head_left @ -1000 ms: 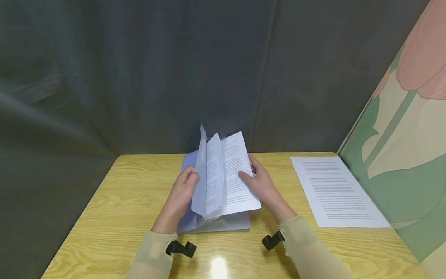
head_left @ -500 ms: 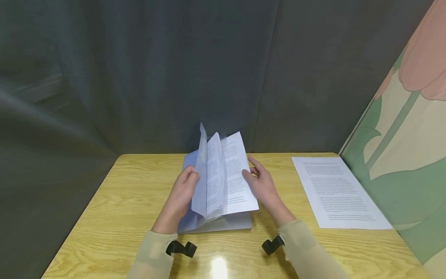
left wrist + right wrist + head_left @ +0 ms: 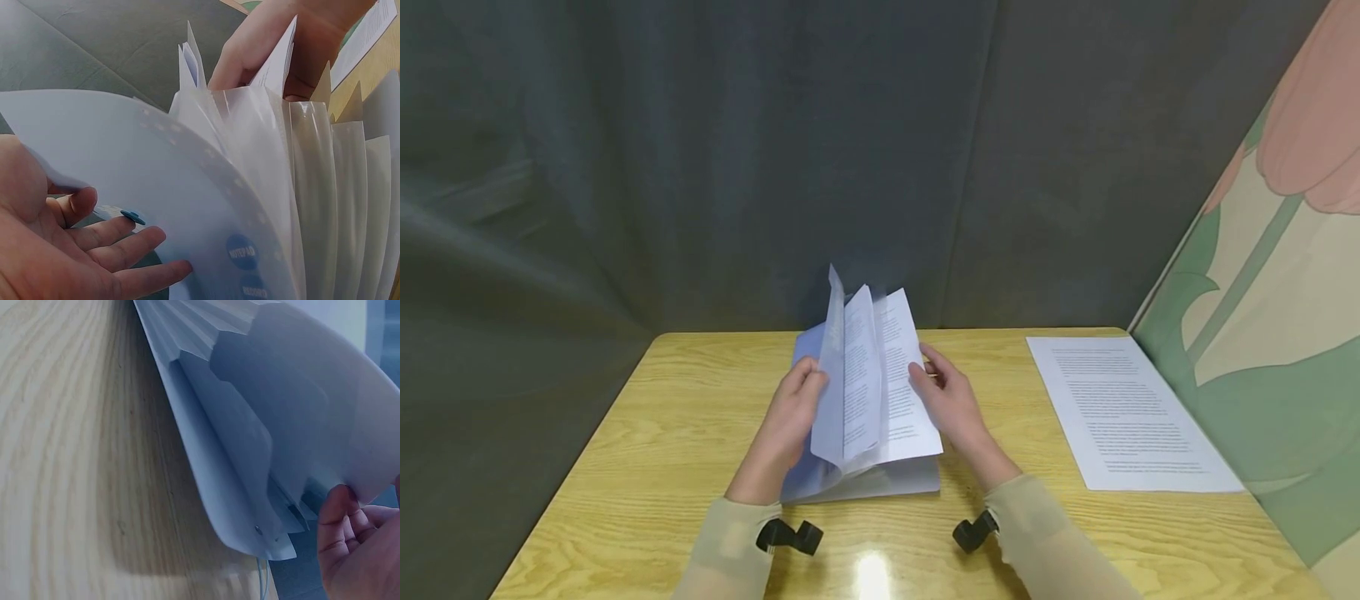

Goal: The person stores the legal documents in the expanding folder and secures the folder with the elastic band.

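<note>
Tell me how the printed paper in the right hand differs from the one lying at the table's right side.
The held paper is raised and tilted; the loose paper lies flat on the table. The right hand grips the held paper; no hand touches the loose paper. Both are white with lines of dark print.

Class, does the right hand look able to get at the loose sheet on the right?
Probably yes: only tabletop shows between the right hand and the loose sheet, though that hand would likely first release the papers it pinches.
</note>
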